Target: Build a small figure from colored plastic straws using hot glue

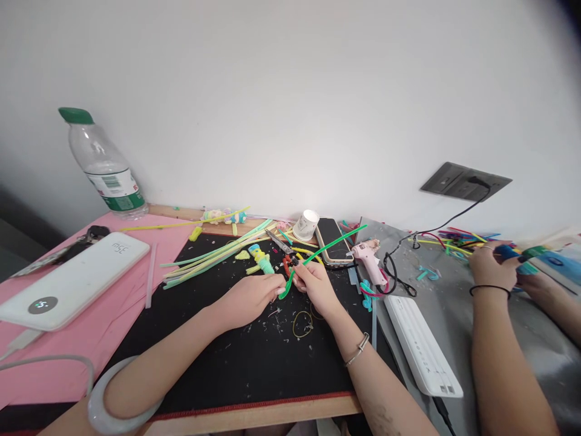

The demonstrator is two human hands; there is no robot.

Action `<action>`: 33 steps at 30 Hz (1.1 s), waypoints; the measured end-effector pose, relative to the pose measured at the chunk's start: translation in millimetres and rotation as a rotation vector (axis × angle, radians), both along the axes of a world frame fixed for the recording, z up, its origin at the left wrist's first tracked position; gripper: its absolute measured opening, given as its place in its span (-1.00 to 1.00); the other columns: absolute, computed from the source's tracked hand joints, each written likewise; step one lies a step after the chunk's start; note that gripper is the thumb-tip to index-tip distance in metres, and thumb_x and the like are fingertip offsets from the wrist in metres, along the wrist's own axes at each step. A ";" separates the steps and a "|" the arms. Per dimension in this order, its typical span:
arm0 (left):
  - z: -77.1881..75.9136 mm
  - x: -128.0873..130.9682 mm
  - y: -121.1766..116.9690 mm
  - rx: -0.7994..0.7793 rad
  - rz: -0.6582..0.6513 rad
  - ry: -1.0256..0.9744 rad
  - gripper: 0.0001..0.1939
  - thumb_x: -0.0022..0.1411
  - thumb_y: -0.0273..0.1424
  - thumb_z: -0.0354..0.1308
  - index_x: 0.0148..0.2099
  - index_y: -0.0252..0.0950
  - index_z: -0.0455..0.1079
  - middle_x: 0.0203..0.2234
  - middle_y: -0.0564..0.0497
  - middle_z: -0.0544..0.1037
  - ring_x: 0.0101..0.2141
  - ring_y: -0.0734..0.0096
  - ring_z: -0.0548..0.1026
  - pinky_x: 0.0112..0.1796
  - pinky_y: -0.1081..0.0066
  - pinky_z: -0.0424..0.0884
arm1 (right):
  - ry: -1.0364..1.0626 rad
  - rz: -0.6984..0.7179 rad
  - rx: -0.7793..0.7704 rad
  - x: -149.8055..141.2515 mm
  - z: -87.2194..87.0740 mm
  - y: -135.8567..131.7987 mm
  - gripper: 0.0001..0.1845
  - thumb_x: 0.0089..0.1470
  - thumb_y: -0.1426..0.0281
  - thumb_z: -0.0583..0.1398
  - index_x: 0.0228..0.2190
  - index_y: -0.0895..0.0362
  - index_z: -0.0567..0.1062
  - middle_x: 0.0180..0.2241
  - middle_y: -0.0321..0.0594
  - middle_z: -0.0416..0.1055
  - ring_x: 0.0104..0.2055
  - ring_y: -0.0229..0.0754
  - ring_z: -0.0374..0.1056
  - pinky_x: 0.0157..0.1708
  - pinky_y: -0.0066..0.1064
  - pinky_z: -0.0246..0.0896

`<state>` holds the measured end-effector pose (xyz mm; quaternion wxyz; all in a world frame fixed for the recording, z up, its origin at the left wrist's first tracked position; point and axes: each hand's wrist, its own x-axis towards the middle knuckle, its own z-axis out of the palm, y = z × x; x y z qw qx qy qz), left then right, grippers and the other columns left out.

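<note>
A bright green pipe cleaner (333,247) slants up to the right over the black mat, its lower end bent near my fingertips. My right hand (314,286) pinches it between thumb and fingers. Close beside, my left hand (261,295) has its fingers closed at the bent lower end. Just beyond my hands lie scissors with red handles (287,264), partly hidden by my right hand. A small figure of yellow and turquoise pipe cleaner (261,259) rests behind my left hand. Pale green and yellow pipe cleaners (213,261) are bunched to its left.
A paper cup (305,224), a phone (333,241) and a pink glue gun (370,261) stand or lie toward the wall. White power banks (424,345) flank the mat. A plastic bottle (109,169) is at left. Another person's hands (492,266) work at right.
</note>
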<state>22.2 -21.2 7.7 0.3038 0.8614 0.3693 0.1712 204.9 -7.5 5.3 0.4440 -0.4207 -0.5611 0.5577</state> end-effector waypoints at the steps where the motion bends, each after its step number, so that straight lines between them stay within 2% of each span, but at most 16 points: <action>1: 0.3 0.1 -0.3 0.000 0.002 -0.001 -0.79 0.35 -0.41 -0.23 -0.36 -0.22 0.10 -0.46 0.10 0.31 -0.42 0.42 0.29 -0.36 0.42 0.15 | -0.005 0.000 -0.003 0.1 -0.3 0.1 -0.41 0.00 -0.03 0.17 -0.75 0.15 0.25 -0.77 -0.44 -0.01 -0.70 -0.43 -0.14 -0.65 -0.46 -0.32; 7: 3.7 0.9 -1.3 0.003 0.001 0.021 -0.76 0.36 -0.36 -0.25 -0.36 -0.23 0.13 -0.48 0.09 0.31 -0.45 0.41 0.29 -0.39 0.42 0.15 | -0.020 0.000 -0.015 0.9 -2.8 1.3 -0.44 -0.02 -0.02 0.19 -0.72 0.16 0.30 -0.77 -0.44 0.02 -0.70 -0.43 -0.14 -0.66 -0.46 -0.31; 13: 5.8 1.4 -2.9 0.032 -0.003 0.059 -0.79 0.34 -0.42 -0.23 -0.35 -0.23 0.14 -0.47 0.09 0.34 -0.45 0.42 0.29 -0.40 0.44 0.14 | -0.027 -0.012 -0.022 0.5 -2.1 0.8 -0.46 -0.07 -0.02 0.22 -0.72 0.16 0.31 -0.77 -0.44 0.05 -0.70 -0.43 -0.13 -0.66 -0.47 -0.30; 33: 8.4 2.3 -5.3 0.068 -0.014 0.110 -0.76 0.35 -0.40 -0.25 -0.35 -0.22 0.17 -0.47 0.07 0.36 -0.48 0.41 0.31 -0.43 0.42 0.15 | -0.077 0.007 -0.005 2.0 -4.2 0.7 -0.51 -0.02 0.05 0.19 -0.72 0.15 0.31 -0.77 -0.43 0.06 -0.70 -0.41 -0.12 -0.66 -0.47 -0.27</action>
